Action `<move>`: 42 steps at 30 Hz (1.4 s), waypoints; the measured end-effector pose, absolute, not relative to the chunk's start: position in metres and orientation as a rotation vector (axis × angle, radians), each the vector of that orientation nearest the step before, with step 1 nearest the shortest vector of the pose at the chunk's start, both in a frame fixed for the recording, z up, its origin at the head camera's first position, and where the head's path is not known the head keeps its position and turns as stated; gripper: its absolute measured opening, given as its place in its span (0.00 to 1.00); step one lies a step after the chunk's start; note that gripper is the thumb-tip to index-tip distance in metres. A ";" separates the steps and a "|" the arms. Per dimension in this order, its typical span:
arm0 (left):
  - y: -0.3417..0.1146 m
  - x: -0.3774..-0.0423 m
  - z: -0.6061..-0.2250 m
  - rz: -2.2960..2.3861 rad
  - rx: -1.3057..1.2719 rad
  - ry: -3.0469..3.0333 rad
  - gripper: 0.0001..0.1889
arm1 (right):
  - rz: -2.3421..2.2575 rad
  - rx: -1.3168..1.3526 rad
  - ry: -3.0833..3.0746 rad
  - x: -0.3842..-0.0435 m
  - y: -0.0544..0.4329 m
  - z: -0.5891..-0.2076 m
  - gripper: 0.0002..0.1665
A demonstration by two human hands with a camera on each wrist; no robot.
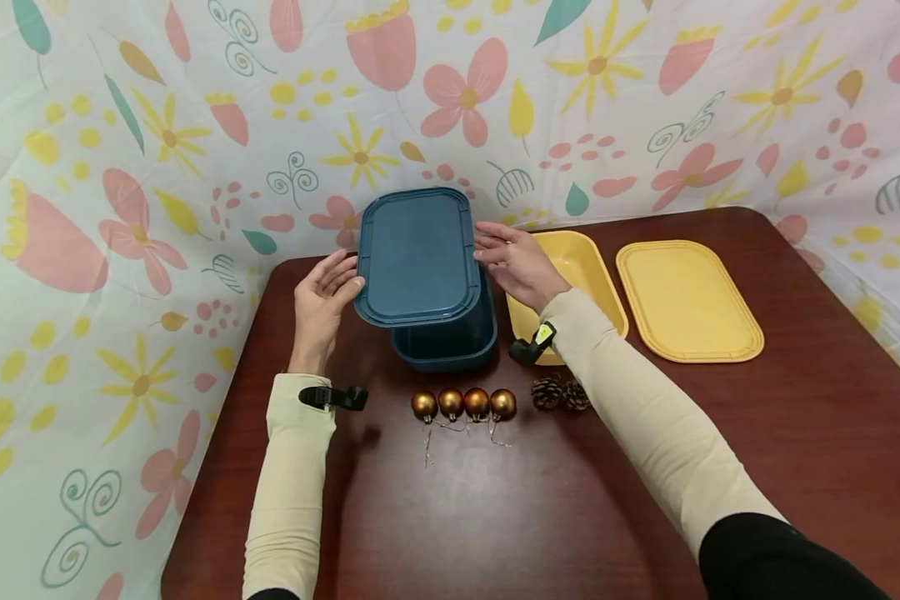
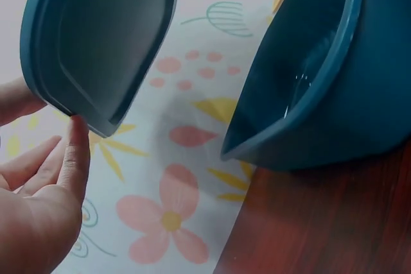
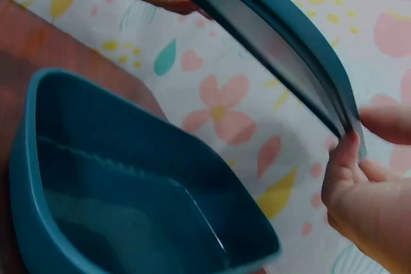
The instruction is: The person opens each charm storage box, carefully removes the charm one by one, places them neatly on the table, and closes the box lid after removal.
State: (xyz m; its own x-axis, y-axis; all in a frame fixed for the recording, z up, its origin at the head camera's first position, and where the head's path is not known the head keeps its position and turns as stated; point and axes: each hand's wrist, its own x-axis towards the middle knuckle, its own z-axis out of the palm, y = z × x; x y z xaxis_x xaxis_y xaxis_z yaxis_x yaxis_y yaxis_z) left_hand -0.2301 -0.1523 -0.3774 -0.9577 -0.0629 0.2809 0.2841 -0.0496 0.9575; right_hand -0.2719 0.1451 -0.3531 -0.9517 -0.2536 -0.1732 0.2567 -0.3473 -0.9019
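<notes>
My left hand (image 1: 321,300) and right hand (image 1: 521,268) hold a dark blue rectangular lid (image 1: 420,254) between them, one at each side edge. It is lifted and tilted above an open blue container (image 1: 446,360), apart from its rim. In the left wrist view, the thumb presses the edge of the lid (image 2: 112,36) with fingers behind it. The right wrist view shows my right thumb and fingers pinching the other edge. That view also looks into the blue container (image 3: 128,216), where its bare floor and inner walls show.
Gold ball ornaments (image 1: 451,403) with strings lie in a row before the blue container. Two pinecones (image 1: 547,393) lie to their right, partly behind my sleeve. A yellow container (image 1: 600,275) and its yellow lid (image 1: 690,300) sit rightward on the table (image 1: 495,517); a patterned cloth (image 1: 195,125) hangs behind.
</notes>
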 end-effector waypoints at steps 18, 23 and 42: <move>-0.148 -0.227 -0.376 -2.110 -0.341 -2.269 0.30 | -2.138 -0.226 1.807 -0.263 0.179 -0.362 0.38; -0.149 -0.228 -0.377 -2.066 -0.398 -2.300 0.30 | -2.065 -0.304 1.966 -0.260 0.182 -0.363 0.40; -0.148 -0.227 -0.371 -2.019 -0.354 -2.238 0.26 | -2.218 -0.368 2.197 -0.259 0.169 -0.365 0.41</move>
State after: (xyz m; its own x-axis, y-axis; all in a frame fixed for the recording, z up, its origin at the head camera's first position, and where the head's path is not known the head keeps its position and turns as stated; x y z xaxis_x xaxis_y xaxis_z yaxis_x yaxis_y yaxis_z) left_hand -0.2266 -0.1478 -0.3706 -0.9672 0.1009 0.2331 0.2422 0.0904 0.9660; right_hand -0.2588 0.1693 -0.3654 -0.9727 -0.1623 0.1662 -0.1647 -0.0230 -0.9861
